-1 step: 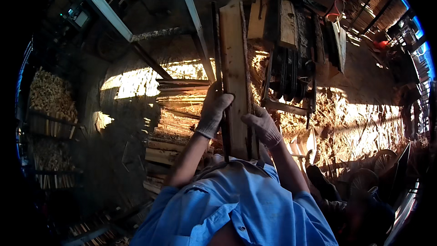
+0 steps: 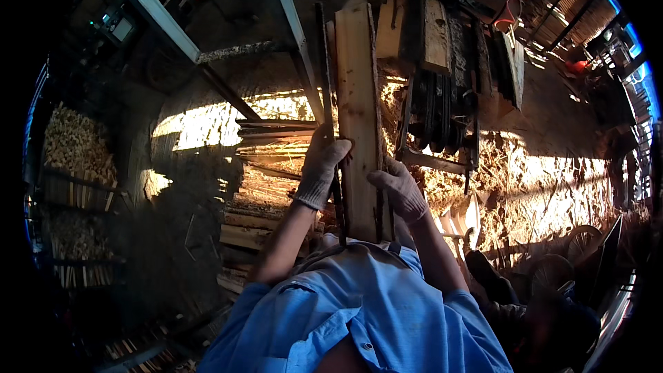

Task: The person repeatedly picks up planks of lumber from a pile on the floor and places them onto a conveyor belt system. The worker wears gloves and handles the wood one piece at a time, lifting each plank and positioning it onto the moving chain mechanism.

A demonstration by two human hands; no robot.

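Note:
A long pale wooden board [image 2: 357,110] with dark bark edges stretches away from my waist between my hands. Along its left side stands a narrow dark-edged slat [image 2: 322,62], partly apart from the board's face. My left hand [image 2: 320,173], in a pale knit glove, is closed round the slat with the thumb over its top. The right hand [image 2: 400,190], gloved alike, wraps the board's right edge with its thumb near the upper face. Fingers of both hands are hidden beneath the wood.
Stacked slats [image 2: 266,190] lie below on the left. Right of the board is a dark metal frame [image 2: 442,121] with more boards on it. A steel-legged stand [image 2: 200,52] rises at far left. Wood shavings [image 2: 539,186] cover the sunlit floor at right.
The board's far end has come slightly nearer to me, and its face has shifted a little right. A wider gap shows beside the left slat. My right hand stays nearly in place.

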